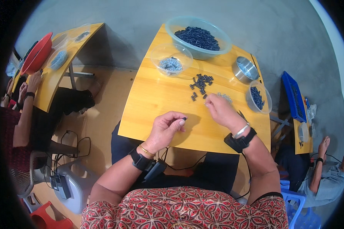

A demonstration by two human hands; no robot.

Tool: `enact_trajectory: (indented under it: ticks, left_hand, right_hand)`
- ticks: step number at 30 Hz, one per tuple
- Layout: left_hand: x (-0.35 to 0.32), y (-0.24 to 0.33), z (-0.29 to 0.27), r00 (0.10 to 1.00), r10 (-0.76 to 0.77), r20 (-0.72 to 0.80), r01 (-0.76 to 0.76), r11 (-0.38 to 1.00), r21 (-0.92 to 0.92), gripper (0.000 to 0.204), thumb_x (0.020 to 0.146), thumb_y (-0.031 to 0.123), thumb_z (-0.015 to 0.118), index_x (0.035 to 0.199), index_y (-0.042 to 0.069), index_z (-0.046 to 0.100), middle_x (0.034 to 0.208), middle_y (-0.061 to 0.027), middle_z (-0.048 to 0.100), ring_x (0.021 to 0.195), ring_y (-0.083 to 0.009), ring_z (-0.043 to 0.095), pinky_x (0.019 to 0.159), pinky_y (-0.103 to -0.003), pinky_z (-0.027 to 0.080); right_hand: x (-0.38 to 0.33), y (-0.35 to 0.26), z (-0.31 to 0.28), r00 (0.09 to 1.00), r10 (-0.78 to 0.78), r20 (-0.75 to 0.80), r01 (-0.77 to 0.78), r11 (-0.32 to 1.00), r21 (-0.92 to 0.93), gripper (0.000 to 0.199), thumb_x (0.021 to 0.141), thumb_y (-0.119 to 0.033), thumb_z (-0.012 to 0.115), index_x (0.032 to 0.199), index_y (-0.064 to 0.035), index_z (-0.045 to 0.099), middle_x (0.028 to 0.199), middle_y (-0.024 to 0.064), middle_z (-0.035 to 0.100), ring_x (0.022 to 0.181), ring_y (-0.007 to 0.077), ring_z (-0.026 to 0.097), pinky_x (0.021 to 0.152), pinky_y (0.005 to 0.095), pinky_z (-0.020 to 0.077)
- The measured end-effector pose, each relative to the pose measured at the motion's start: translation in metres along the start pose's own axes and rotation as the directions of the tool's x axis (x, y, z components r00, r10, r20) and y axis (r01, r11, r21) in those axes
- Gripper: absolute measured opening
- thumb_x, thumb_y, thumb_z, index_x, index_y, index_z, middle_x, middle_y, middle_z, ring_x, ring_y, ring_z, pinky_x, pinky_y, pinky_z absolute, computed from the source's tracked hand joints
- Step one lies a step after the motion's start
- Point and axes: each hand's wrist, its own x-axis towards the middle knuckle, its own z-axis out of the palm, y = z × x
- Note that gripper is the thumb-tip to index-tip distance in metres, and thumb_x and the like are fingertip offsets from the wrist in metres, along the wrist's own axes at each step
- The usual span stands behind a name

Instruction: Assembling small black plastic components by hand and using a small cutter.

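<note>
Low over the near half of the yellow table, my left hand [167, 128] pinches a small dark plastic piece [184, 118] between thumb and fingertips. My right hand [221, 109] is closed in a pinch just beside a loose pile of dark plastic pieces [201, 82]; whatever its fingertips hold is too small to make out. Past that hand, partly covered by it, lies a little heap of small silvery parts [224, 97]. A thin dark tool [241, 115] rests on the table by my right wrist.
Along the table's far side [141, 103] stand a large basin [225, 42] of dark pieces and a clear bowl [154, 61] of silvery parts. A metal bowl [239, 78] and a clear tub [268, 108] line the right edge. Other people work at tables on both sides.
</note>
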Motion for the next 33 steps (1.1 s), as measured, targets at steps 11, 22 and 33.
enact_trajectory:
  ticks: [11,22,33]
  left_hand:
    - [-0.009,0.021,0.011,0.997,-0.064,0.033,0.070,0.963,-0.259,0.014,0.084,0.006,0.057,0.097,0.000,0.059,0.087,-0.0050,0.060,0.071,-0.0131,0.057,0.072,-0.028,0.050]
    - [-0.017,0.016,0.018,0.986,0.040,0.160,0.042,0.876,-0.480,0.020,0.087,0.006,0.052,0.105,-0.002,0.057,0.083,-0.0051,0.057,0.073,-0.0127,0.055,0.074,-0.028,0.050]
    - [-0.024,0.032,0.024,0.997,0.018,0.069,-0.003,0.979,-0.205,0.017,0.086,0.005,0.055,0.101,-0.002,0.058,0.086,-0.0075,0.062,0.076,-0.0148,0.062,0.070,-0.025,0.051]
  right_hand:
    - [-0.021,-0.080,-0.043,0.979,-0.202,0.034,0.196,0.971,0.136,0.007,0.078,0.000,0.053,0.082,-0.0008,0.048,0.073,0.0148,0.051,0.068,0.0321,0.053,0.059,0.0362,0.0413]
    - [-0.020,-0.115,-0.059,0.945,-0.305,0.115,0.300,0.952,0.060,0.011,0.077,0.000,0.055,0.084,0.0002,0.046,0.077,0.0163,0.049,0.075,0.0350,0.053,0.063,0.0402,0.0419]
    - [-0.023,-0.117,-0.052,0.914,-0.330,0.234,0.368,0.919,-0.140,0.012,0.073,0.000,0.053,0.082,-0.0016,0.045,0.077,0.0141,0.048,0.076,0.0321,0.051,0.065,0.0380,0.0444]
